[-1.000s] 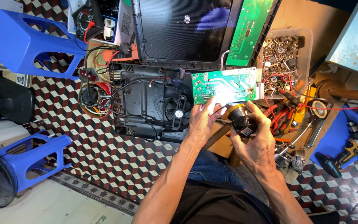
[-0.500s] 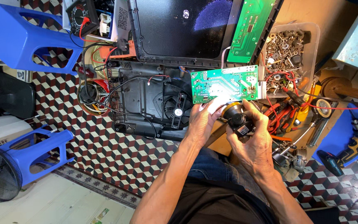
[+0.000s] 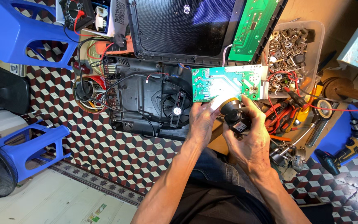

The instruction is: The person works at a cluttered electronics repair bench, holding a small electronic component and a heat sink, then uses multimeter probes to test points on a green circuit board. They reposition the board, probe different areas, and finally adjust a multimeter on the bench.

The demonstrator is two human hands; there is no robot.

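A green rectangular printed circuit board point(image 3: 228, 83) is held up above the opened black plastic appliance casing with its round fan point(image 3: 154, 103); its lower edge is pinched between the closed fingers of the left hand point(image 3: 201, 120). A small black torch with a round gold-rimmed head point(image 3: 233, 116) is gripped firmly in the right hand point(image 3: 251, 139), just under the board. A clear plastic tub of metal screws and parts point(image 3: 295, 49) is seen just beside the board's right end.
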